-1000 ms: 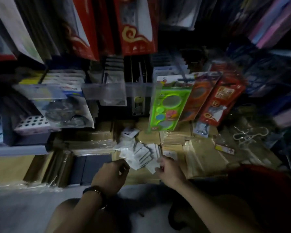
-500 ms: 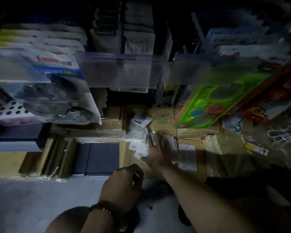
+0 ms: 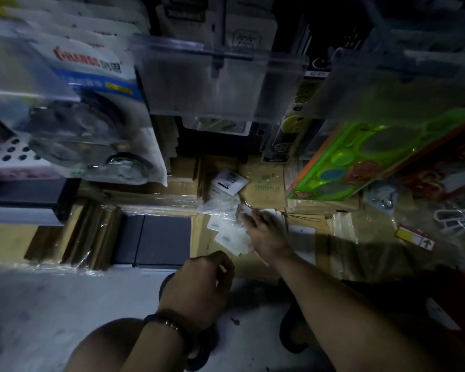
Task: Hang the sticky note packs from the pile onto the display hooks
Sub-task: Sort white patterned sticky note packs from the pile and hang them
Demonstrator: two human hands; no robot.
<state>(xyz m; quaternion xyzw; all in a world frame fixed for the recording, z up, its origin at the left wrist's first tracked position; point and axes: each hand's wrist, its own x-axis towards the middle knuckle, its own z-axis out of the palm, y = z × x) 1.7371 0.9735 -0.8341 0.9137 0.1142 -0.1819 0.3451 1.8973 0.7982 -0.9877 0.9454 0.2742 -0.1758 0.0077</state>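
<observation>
Your right hand (image 3: 263, 232) has reached the pile of small white wrapped sticky note packs (image 3: 230, 237), 1 o'clock from your curled left hand (image 3: 199, 287); neither grip is clear. Next: pinch one.

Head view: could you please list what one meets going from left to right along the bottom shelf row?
Wrapped brown bundle → dark blue box → pile of sticky note packs → right hand → yellow-and-red label.
</observation>
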